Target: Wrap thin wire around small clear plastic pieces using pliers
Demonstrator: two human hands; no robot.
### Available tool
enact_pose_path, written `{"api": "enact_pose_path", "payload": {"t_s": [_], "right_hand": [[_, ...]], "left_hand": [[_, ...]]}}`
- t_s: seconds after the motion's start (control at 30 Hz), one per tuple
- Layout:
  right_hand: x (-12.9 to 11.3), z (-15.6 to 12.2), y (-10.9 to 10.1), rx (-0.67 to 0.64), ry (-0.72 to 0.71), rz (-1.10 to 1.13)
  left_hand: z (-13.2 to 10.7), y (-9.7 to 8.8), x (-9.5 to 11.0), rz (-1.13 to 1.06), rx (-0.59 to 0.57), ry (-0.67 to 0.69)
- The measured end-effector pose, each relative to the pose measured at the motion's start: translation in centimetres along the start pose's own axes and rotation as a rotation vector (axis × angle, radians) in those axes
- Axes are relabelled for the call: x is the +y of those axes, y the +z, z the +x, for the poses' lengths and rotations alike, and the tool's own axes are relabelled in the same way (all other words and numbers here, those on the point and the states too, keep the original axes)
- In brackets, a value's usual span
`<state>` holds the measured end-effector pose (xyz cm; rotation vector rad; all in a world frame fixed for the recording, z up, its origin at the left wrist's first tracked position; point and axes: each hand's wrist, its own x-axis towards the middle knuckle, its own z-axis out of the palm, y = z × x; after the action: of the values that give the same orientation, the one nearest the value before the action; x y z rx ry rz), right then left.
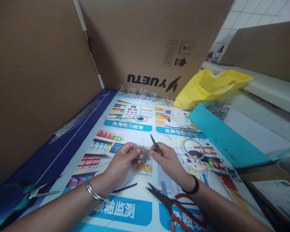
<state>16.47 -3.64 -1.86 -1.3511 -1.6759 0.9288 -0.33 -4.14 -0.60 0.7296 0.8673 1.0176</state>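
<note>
My left hand (127,158) is closed in a pinch on a piece of thin wire (141,142), which loops up above the fingertips. Close beside it, my right hand (168,159) grips a slim dark pointed tool (154,141), its tip pointing up and away; its exact kind is unclear. The right thumb and fingertip also meet the fine wirework between both hands, too small to make out fully. Red-handled scissors (169,203) lie with blades apart below my right hand. Green-handled pliers (31,193) rest with jaws apart at the lower left.
Cardboard panels (145,42) wall off the left and back. Tangled wire pieces (137,91) line the back edge. A yellow bag (207,87) and a teal box (215,138) with a wire tangle stand right. A wire coil (194,149) and straight wires (74,120) lie on the printed sheet and table.
</note>
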Motion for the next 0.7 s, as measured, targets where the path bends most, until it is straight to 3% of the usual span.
{"api": "enact_pose_path", "payload": {"t_s": [0.27, 0.5, 0.7], "right_hand": [[-0.1, -0.1, 0.0, -0.061, 0.021, 0.032], [0.03, -0.08, -0.07, -0.079, 0.023, 0.027], [-0.19, -0.2, -0.17, -0.097, 0.023, 0.023]], "left_hand": [[0.09, -0.32, -0.11, 0.052, 0.035, 0.029], [0.24, -0.48, 0.01, 0.077, -0.012, -0.038], [0.17, -0.65, -0.11, 0.139, -0.026, -0.003]]}}
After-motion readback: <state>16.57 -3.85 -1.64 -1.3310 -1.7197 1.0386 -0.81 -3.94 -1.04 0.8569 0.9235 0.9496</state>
